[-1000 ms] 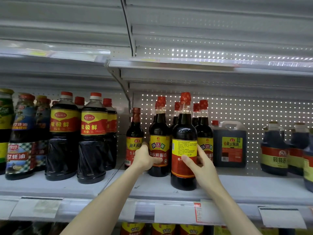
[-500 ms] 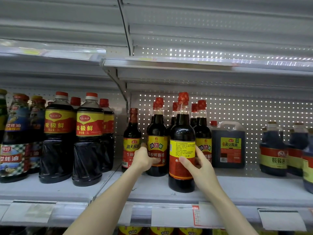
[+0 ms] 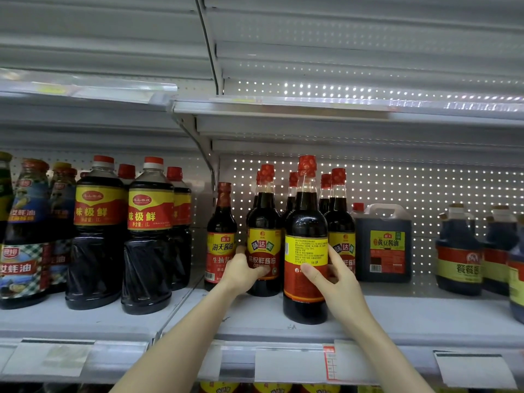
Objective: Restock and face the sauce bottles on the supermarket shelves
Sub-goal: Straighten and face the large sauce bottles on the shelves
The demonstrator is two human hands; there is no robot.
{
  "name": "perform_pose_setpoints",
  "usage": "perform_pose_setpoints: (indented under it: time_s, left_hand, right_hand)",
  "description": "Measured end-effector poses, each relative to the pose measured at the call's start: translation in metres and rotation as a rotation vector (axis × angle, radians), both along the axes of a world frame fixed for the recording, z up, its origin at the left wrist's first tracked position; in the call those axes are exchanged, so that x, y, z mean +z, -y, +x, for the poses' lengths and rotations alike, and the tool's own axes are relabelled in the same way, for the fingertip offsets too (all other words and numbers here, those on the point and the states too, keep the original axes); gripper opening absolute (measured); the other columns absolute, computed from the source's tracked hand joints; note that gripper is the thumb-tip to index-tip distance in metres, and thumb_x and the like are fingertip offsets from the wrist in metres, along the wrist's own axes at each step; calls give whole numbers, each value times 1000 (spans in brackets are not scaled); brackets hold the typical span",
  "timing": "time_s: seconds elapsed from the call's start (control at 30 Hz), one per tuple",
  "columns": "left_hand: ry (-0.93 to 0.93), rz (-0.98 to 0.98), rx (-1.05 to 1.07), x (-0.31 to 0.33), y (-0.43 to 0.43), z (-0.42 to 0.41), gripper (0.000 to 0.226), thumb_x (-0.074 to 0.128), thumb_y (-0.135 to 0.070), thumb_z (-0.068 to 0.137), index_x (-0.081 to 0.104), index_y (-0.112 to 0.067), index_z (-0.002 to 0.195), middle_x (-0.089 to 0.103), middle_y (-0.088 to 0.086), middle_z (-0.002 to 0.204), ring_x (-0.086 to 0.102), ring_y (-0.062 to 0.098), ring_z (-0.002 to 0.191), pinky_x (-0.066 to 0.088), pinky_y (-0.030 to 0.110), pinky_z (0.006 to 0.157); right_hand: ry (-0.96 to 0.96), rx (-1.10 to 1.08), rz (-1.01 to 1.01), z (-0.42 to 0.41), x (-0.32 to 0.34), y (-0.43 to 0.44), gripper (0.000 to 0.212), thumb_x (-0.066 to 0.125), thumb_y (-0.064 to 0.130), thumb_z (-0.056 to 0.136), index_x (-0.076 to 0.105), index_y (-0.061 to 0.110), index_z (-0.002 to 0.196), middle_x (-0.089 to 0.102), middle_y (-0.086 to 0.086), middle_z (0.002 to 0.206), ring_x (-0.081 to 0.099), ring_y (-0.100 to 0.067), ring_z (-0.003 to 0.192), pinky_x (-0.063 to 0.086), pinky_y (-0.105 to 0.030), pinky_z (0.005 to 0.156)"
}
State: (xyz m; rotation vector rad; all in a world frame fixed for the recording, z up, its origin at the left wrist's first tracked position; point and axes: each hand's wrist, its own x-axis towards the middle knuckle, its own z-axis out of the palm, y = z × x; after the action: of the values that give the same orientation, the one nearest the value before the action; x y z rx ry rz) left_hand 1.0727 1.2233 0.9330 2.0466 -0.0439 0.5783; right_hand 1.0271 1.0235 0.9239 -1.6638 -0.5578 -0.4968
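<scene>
The right grip held the front bottle - thumb on its label, fingers curled round its right side. This tall bottle of dark sauce stood upright near the front edge of the shelf, out ahead of its row. The side of its yellow label that faced the camera showed only tiny print, not a big name.

The left grip was wrapped round the low part of a second bottle, just to the left of the front one and a bit further back. That one showed its big name to the front.

Behind these 2 stood more bottles of the same kind with red caps, in rows that went toward the back wall full of little holes. At the left end of the shelf stood 1 thinner bottle with a red and yellow label, just beside the left grip. To the right of the rows sat a dark jug with a handle, set further back. Near the right edge stood squat bottles with red and yellow bands.

On the next shelf to the left, big bottles stood in front with red and yellow labels. White price tags hung along the front edge - below the front bottle.
</scene>
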Motion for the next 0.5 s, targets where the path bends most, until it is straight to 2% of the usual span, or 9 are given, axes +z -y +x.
perform_pose_setpoints:
  time_s: [0.1, 0.23, 0.5]
  left_hand:
    - [-15, -8, -27, -1, -1, 2, 61, 72, -22, 85, 40, -11, 136, 60, 6, 126, 57, 23, 116, 47, 32, 94]
    - [-1, -14, -15, 0, -1, 1, 58, 72, -19, 84, 43, -11, 134, 59, 5, 127, 56, 24, 118, 47, 37, 99]
    - [6, -6, 25, -1, 0, 2, 58, 73, -19, 84, 43, -10, 132, 58, 7, 128, 55, 25, 119, 47, 39, 99]
  right_hand:
    - [5, 4, 3, -1, 1, 0, 61, 64, 44, 79, 41, 40, 136, 56, 24, 119, 51, 5, 107, 42, -11, 72]
    - [6, 10, 4, -3, 2, 0, 63, 63, 46, 76, 41, 40, 135, 56, 26, 118, 51, 9, 104, 44, -9, 70]
    - [2, 2, 8, -1, 1, -1, 58, 66, 41, 82, 40, 42, 134, 56, 24, 118, 51, 3, 107, 42, -12, 76]
